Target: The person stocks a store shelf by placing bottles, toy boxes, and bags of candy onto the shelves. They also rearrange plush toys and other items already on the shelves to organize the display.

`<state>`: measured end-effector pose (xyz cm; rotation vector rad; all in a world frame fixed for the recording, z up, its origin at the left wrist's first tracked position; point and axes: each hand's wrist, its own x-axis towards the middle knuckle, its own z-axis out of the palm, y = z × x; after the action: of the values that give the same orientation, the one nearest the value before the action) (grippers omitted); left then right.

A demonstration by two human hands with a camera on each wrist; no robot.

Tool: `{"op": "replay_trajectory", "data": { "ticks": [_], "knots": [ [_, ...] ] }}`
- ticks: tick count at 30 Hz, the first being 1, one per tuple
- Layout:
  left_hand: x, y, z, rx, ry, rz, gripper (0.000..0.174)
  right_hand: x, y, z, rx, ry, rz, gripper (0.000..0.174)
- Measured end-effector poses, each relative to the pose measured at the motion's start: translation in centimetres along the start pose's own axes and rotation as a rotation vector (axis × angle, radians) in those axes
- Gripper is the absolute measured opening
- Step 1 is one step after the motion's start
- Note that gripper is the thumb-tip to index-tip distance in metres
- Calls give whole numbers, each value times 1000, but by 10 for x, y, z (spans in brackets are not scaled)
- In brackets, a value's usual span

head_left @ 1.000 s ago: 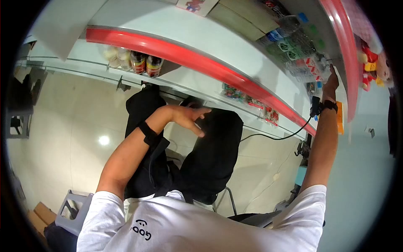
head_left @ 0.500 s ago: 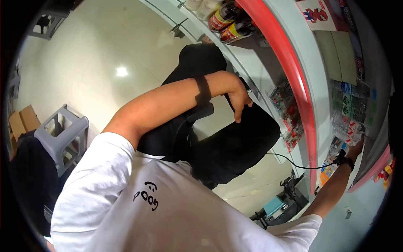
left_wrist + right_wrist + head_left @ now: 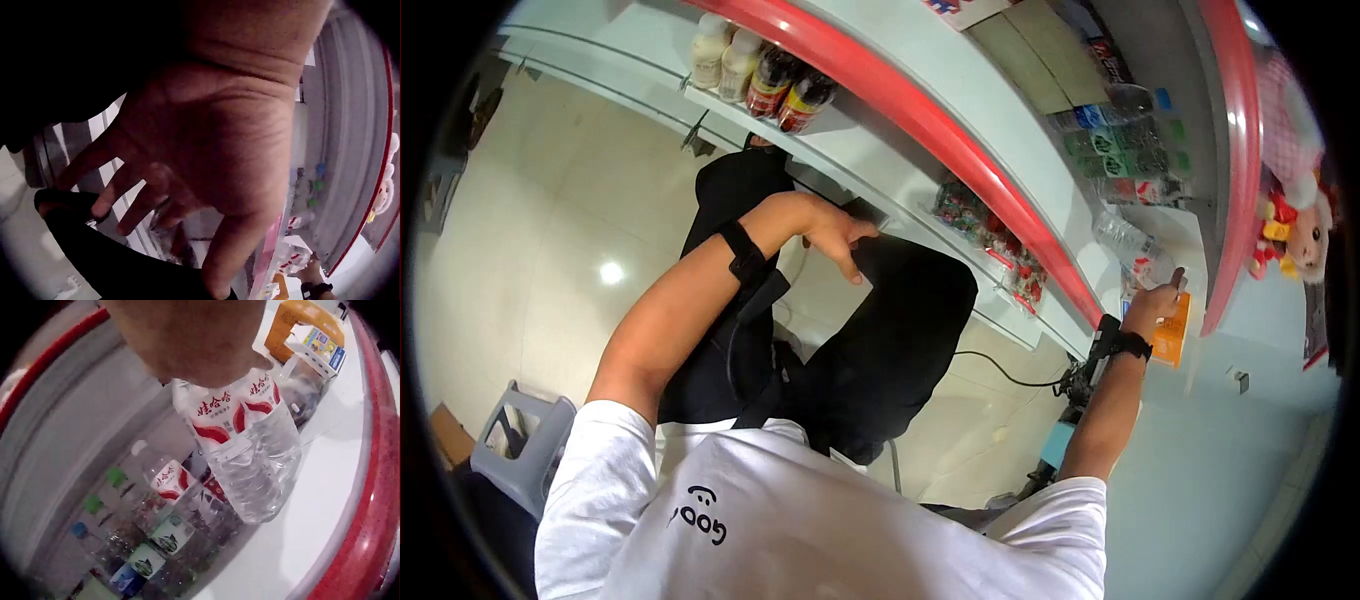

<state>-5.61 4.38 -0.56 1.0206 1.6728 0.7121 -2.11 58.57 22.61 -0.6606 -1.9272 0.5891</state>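
Observation:
My right hand (image 3: pixel 1152 308) reaches to the shelf on the right and grips a clear plastic water bottle (image 3: pixel 1122 238) with a red and white label. In the right wrist view the bottle (image 3: pixel 250 462) tilts, its base toward the shelf surface, and the hand hides its top. Beside it lies a row of bottles with green and blue caps, among them a green-labelled bottle (image 3: pixel 170 540) and another red-and-white-labelled bottle (image 3: pixel 172 481). My left hand (image 3: pixel 832 235) hangs relaxed over the black-trousered thighs; its palm (image 3: pixel 206 137) and loosely spread fingers hold nothing.
An orange box (image 3: pixel 1170 335) stands past the right hand. Red-edged shelving (image 3: pixel 920 110) curves around the front. Dark drink bottles (image 3: pixel 805 100) and red-and-green packets (image 3: pixel 1000 250) sit on the lower shelf. Plush toys (image 3: pixel 1295 220) are at far right, a grey stool (image 3: pixel 525 445) behind left.
My right hand has come away from the bottle row toward the orange box, with the water bottle in its grip. The head view turned and swung back; the left hand stays over the thighs.

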Motion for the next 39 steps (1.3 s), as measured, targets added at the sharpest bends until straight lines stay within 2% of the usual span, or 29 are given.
{"op": "replay_trajectory", "data": {
  "ticks": [1,5,7,9,11,12,13,16,17,21,22,23,25,27,28,31,33,35,36,37,38,39],
  "knots": [
    [4,-2,3,-15,9,-8,104,-18,-20,-8,168,2,106,38],
    [2,7,4,-108,-41,-44,106,-26,-2,-48,183,-44,35,43],
    [7,7,7,-119,-39,-43,107,-34,-10,-73,712,-165,358,46],
    [13,4,7,-141,-28,-48,108,-58,-33,-87,790,-131,289,46],
    [17,3,10,-164,-24,-30,109,-70,-35,-107,856,-41,371,50],
    [16,3,10,-162,-29,-36,109,-84,-47,-112,894,-81,264,46],
    [15,4,9,-143,-28,-34,109,-95,-57,-119,893,-79,274,46],
    [11,12,6,-124,-45,-56,109,-117,-67,-140,557,-104,36,24],
    [9,14,3,-113,-57,-73,108,-124,-68,-147,615,-149,100,26],
    [15,7,3,-149,-48,-85,105,-165,-101,-158,569,-361,19,33],
    [14,5,4,-215,-22,-46,104,-180,-116,-157,578,-377,130,36],
    [15,4,7,-278,1,0,103,-196,-122,-155,572,-390,143,36],
    [0,16,3,-363,-6,39,96,-215,-132,-144,736,-548,204,38],
    [-6,17,2,-549,47,186,88,-234,-122,-124,740,-584,243,39],
    [-9,20,2,-570,99,166,81,-249,-132,-110,767,-638,260,38],
    [-10,14,-2,-548,206,143,79,-288,-148,-64,825,-702,373,34],
    [-17,13,-2,-626,240,141,74,-306,-137,-30,768,-758,360,31],
    [-24,8,-3,-661,366,162,70,-328,-138,3,761,-769,315,26],
    [-23,2,-2,-661,372,166,70,-339,-144,17,789,-777,345,22],
    [-20,-6,0,-670,461,211,67,-346,-142,31,805,-785,360,18],
    [-16,-14,0,-678,552,255,64,-350,-137,42,722,-832,353,23],
    [-17,-17,0,-678,561,256,64,-353,-132,53,639,-878,346,30]
  ]
}}
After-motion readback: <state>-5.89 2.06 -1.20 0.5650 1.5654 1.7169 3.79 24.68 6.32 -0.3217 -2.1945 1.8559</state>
